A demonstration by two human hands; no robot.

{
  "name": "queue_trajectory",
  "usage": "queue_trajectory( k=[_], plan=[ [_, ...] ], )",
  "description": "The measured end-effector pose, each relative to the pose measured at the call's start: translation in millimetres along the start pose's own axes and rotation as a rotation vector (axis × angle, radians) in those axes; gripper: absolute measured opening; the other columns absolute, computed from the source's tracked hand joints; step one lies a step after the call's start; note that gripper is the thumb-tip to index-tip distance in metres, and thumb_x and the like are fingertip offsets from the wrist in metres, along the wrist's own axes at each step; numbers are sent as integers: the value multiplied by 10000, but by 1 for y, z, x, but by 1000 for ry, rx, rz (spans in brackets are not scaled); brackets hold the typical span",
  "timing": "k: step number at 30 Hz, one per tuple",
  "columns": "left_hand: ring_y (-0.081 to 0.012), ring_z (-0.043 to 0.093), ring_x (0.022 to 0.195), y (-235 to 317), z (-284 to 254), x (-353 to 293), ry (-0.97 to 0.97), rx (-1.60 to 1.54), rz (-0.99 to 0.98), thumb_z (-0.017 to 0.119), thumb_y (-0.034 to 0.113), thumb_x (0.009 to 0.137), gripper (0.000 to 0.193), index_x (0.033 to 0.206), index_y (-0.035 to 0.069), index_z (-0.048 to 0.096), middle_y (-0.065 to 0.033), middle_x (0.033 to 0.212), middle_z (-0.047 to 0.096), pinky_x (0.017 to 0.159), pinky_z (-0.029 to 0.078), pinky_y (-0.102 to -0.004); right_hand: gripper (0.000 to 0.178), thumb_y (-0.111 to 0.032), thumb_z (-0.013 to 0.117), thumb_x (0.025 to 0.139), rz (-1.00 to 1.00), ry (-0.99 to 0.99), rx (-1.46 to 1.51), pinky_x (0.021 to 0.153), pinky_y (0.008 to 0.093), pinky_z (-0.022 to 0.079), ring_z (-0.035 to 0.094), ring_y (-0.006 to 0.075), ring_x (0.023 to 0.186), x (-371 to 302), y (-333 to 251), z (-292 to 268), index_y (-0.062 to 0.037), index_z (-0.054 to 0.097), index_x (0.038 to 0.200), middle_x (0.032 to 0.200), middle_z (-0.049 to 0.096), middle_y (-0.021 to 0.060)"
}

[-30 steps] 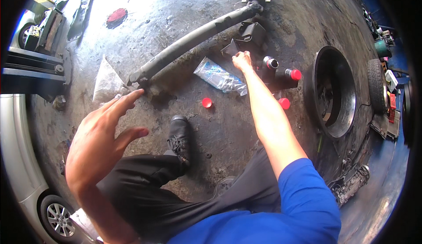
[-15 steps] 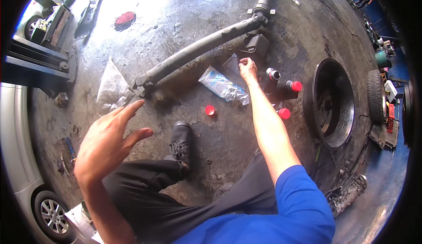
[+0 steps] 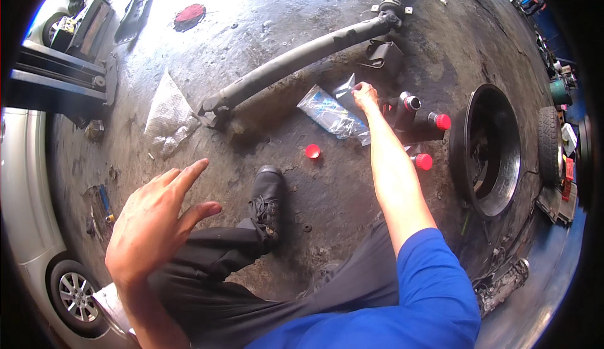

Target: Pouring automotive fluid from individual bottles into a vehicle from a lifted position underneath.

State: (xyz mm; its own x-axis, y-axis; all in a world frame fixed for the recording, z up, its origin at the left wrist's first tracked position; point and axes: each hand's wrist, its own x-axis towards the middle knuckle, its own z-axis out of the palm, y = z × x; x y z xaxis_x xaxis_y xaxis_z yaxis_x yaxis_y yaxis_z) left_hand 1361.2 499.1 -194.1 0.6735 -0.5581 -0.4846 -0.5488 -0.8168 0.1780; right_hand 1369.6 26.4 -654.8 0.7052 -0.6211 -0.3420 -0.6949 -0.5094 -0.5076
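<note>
Head view: near left hand spread, empty; far right hand apparently pinching plastic film, next warranting steady hold.

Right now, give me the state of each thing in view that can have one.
Bare left hand: open, raised
Bare right hand: pinching a clear plastic flap
Clear-and-blue plastic bag: crumpled
Round red plastic cap: loose on the floor
Black bottle with silvery neck: uncapped
Black red-topped bottle: capped
Long grey metal shaft: lying down
</note>
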Motion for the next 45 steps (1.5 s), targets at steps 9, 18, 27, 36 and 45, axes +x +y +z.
queue_trajectory(
  k=[9,18,27,36,45],
  plan=[
    [-379,627,1198,25,0,35,79,-60,232,676,396,969,533,1396,89,588,-197,1277,670,1005,509,-456,194,-152,558,957,-340,-130,1222,730,284,542,698,158,761,-105,-56,-79,-30,672,1055,924,735,95],
    [-351,583,1291,82,16,80,89,-44,405,676,429,966,610,1441,67,551,-201,1362,629,1093,463,-445,433,-84,324,1040,-579,-360,1753,777,482,640,723,316,906,-217,-56,-147,63,486,1413,1251,649,191],
    [-355,667,1194,115,61,94,-172,-282,584,733,599,888,826,1435,4,562,-251,1301,672,1010,523,-438,334,-243,545,998,-392,-249,1755,676,382,591,725,311,965,-286,-111,-182,-33,619,1247,1151,707,142],
    [-197,674,1143,147,69,104,-351,-799,522,643,567,986,701,1441,37,578,-126,1242,706,955,535,-347,153,-89,651,992,-210,271,1652,690,363,636,746,228,889,-282,-109,-181,-58,611,1136,1163,739,130],
    [-195,700,1093,161,73,100,-377,-1050,459,551,531,1050,614,1330,-8,644,-127,1207,732,985,536,-365,179,-125,688,971,-165,522,1459,546,327,646,688,187,856,-306,-111,-194,-4,586,1054,1079,640,106]
  ],
)
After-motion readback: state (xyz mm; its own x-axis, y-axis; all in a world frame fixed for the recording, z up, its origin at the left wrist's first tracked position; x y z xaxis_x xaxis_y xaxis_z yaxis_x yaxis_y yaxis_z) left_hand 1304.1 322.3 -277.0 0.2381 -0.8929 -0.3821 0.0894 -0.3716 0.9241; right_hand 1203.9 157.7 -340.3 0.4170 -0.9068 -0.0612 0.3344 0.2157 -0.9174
